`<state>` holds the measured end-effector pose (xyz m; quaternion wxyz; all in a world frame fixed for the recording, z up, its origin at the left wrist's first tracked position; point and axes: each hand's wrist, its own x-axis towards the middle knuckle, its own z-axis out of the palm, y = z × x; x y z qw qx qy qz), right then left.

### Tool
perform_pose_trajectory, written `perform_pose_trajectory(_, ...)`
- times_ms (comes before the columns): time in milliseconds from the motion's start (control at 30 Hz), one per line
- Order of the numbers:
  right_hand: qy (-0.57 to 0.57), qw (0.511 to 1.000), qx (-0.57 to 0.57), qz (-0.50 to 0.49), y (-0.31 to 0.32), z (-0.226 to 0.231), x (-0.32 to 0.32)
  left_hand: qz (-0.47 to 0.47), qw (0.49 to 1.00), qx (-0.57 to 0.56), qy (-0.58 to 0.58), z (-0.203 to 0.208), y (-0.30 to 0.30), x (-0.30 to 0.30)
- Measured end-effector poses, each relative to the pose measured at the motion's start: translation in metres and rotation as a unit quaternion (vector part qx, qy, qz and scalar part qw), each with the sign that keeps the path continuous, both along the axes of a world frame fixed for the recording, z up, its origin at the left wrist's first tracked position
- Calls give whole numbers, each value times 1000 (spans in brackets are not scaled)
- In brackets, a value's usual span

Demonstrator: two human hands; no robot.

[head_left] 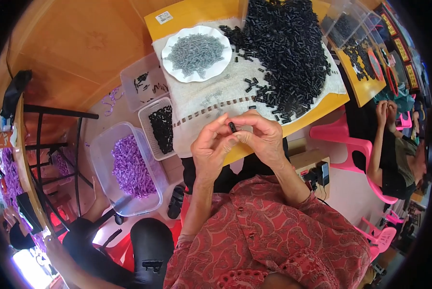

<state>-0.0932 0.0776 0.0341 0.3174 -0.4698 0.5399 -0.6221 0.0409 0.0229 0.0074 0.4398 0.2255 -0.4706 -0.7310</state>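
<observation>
Just over the table's near edge, my left hand (211, 142) and my right hand (264, 137) meet at the fingertips. Pinched between them is a small black cylindrical plastic piece (232, 127), partly covered by the fingers. Beyond the hands, a large heap of similar black pieces (288, 53) spreads over a white cloth (187, 103). Small translucent grey pieces (196, 52) fill a white plate with a wavy rim (170, 68) at the far left of the cloth. A few more translucent pieces lie loose on the cloth.
Left of the table stand a white basket (143, 126) of black pieces, a clear bin (128, 82) and a clear tub (102, 166) of purple pieces. A person's legs (148, 245) are close on my left. Another person (392, 159) sits at right near a pink chair (353, 144).
</observation>
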Motion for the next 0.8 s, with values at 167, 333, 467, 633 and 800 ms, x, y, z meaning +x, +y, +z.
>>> perform_pose_trajectory(167,94,996,-4,-3,-3,7,3,4,999,32,20,2,-2,-5)
perform_pose_trajectory(333,175,984,-19,9,-7,12,12,59,995,62,-48,7,-11,9)
perform_pose_trajectory(467,214,976,21,-18,-4,11,9,163,979,52,-114,3,-33,29)
perform_pose_trajectory(633,216,973,49,-66,5,2,-7,284,879,-53,-379,-10,-65,83)
perform_pose_trajectory(800,164,971,42,-171,15,-11,-35,323,659,-178,-656,-9,-73,105)
